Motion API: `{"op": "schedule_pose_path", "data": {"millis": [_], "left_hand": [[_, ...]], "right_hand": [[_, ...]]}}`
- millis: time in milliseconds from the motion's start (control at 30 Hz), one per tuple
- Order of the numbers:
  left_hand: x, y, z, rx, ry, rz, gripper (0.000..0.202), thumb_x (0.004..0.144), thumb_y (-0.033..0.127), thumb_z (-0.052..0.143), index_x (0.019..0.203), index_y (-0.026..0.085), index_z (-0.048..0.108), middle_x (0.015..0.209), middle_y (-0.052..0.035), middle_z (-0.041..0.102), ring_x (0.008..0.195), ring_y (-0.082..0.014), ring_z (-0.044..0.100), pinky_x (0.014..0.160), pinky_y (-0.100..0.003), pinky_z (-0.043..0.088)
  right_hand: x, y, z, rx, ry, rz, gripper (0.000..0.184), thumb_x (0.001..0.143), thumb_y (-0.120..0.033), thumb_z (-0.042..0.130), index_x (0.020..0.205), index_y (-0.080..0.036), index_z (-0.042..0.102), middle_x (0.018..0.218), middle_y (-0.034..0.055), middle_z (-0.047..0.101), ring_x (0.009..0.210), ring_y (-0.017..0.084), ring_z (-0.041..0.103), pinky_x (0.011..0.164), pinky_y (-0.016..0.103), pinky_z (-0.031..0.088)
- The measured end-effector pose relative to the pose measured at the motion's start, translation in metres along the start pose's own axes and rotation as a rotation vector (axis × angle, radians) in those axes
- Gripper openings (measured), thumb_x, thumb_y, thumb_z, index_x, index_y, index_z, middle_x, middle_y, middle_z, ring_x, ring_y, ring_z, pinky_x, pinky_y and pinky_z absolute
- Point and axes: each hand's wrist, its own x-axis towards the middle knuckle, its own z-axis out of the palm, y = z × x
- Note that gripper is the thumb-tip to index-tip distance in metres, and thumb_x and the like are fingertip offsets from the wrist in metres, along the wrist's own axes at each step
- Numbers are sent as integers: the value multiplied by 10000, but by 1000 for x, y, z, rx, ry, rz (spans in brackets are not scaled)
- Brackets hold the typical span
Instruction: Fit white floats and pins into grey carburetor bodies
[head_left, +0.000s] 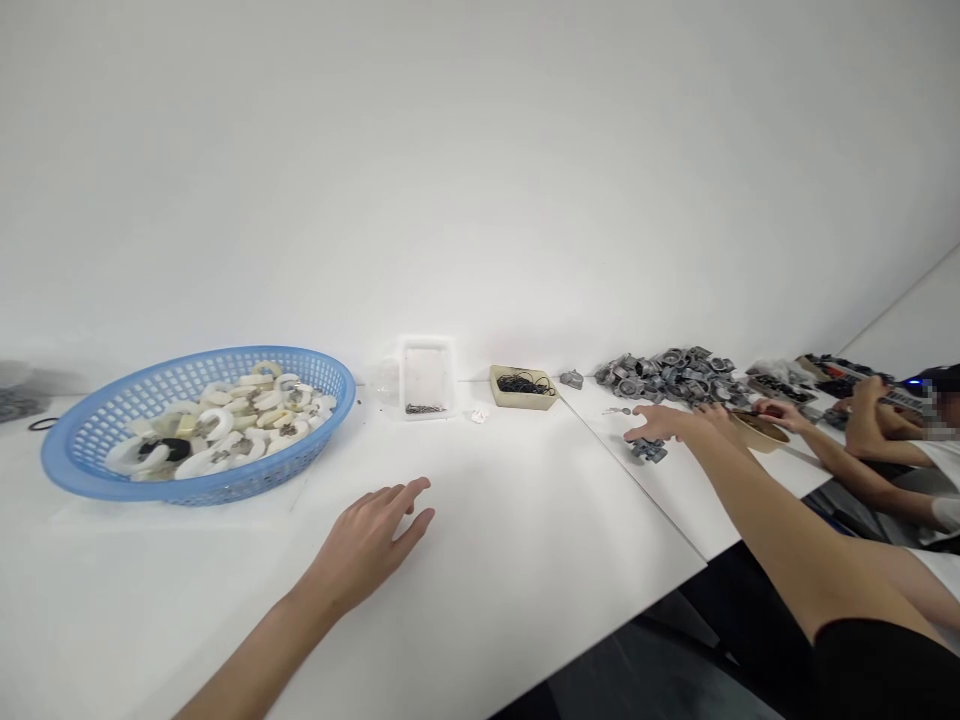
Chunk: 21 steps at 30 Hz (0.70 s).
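My left hand (382, 525) hovers above or rests on the white table (480, 560), its fingers spread and nothing in them. On the right, my right hand (661, 424) reaches out with fingers apart, right over a few grey metal castings (648, 451). The hand covers part of these castings; its fingertips look close to or touching them. Behind it lies a large pile of similar grey metal castings (667, 375).
A blue plastic basket (90, 478) of white rings stands left. Along the wall sit a white tray (426, 375) with small metal pins and a beige tray (525, 400) of black rubber rings. Co-workers' hands (780, 412) work at a tan bowl (765, 438) on the right.
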Motion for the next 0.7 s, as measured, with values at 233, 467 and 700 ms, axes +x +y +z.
{"op": "schedule_pose_path", "data": {"millis": [233,467,700], "left_hand": [[0,7,-5,-26,-23,-4,286,1075,381,471,1249,215,625,956,-56,743,881,-255,722,827,-383,547],[-6,17,-8,18,25,-57,249,1044,369,550,1219,229,657,992,-41,756,896,-213,723,820,-329,557],[2,36,-11,-51,7,-70,176,1010,313,584,1102,213,696,1016,-53,762,916,-218,722,839,-343,563]], "right_hand": [[-19,-123,34,283,7,-470,465,847,-499,721,1260,-286,712,1368,70,655,1061,313,649,936,393,484],[-88,-284,103,922,-123,-783,382,916,-551,642,1158,-263,710,1136,46,701,706,174,588,700,332,504],[-105,-316,135,1445,-357,-616,321,808,-457,713,997,-197,705,833,11,644,492,103,449,460,256,341]]}}
